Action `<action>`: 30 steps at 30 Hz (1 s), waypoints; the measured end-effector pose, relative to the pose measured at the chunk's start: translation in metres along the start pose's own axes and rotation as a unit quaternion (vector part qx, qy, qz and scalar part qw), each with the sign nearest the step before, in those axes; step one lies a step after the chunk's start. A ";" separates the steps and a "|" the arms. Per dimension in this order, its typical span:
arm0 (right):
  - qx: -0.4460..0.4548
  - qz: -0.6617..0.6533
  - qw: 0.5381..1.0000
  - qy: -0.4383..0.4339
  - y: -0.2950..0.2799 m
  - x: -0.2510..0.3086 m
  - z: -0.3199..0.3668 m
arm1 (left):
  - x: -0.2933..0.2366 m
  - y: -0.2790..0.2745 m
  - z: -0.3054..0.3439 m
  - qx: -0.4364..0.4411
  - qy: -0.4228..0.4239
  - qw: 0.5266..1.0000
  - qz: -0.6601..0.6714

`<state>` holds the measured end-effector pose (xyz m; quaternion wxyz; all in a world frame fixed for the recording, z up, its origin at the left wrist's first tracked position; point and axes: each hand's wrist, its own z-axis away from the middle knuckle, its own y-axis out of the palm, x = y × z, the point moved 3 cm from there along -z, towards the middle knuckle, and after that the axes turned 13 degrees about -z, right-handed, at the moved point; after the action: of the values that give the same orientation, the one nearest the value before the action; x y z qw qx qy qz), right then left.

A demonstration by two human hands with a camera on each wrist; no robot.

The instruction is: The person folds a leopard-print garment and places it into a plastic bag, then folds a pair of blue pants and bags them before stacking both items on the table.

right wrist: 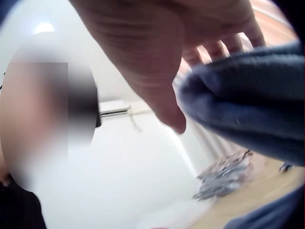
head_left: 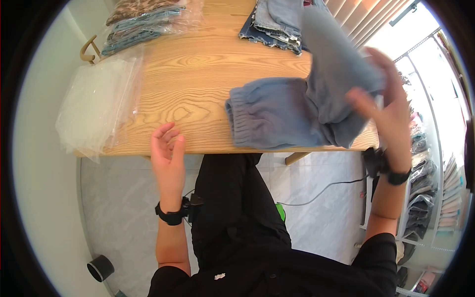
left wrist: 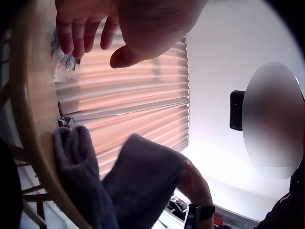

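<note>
A pair of blue-grey fleece trousers (head_left: pixel 277 114) lies along the near edge of the table, its gathered elastic waistband (head_left: pixel 241 116) toward the left. The leg part (head_left: pixel 336 64) is raised and folded up at the right, blurred in the head view. My right hand (head_left: pixel 388 106) is at that raised part, thumb on the near side and fingers behind the cloth. In the right wrist view the fingers stretch along the folded cloth (right wrist: pixel 238 102), with the thumb apart from it. My left hand (head_left: pixel 168 148) holds nothing, fingers loosely bent by the table's front edge.
Clear plastic bags (head_left: pixel 99 99) lie in a pile on the table's left side. Behind them are bagged folded garments (head_left: pixel 143 24). Folded denim (head_left: pixel 277 24) is stacked at the back right, near the blinds (head_left: pixel 366 15). A clothes rack (head_left: pixel 420 198) stands at the right.
</note>
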<state>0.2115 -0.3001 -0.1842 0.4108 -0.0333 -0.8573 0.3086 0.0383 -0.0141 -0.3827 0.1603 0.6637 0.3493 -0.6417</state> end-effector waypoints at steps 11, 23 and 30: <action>0.094 0.136 0.984 0.073 0.040 -0.104 0.070 | -0.030 0.066 -0.013 0.165 -0.074 0.980 0.088; -0.145 -0.448 0.813 0.342 0.035 -0.157 0.108 | -0.050 0.103 -0.020 0.203 -0.016 0.971 0.126; -0.022 0.080 0.995 0.064 0.041 -0.099 0.085 | -0.058 0.112 -0.016 0.063 0.242 0.920 -0.301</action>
<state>0.2073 -0.3409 -0.3150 0.4376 -0.1302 -0.8307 0.3186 0.1291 -0.0970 -0.3507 -0.1719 0.6711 0.5191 -0.5006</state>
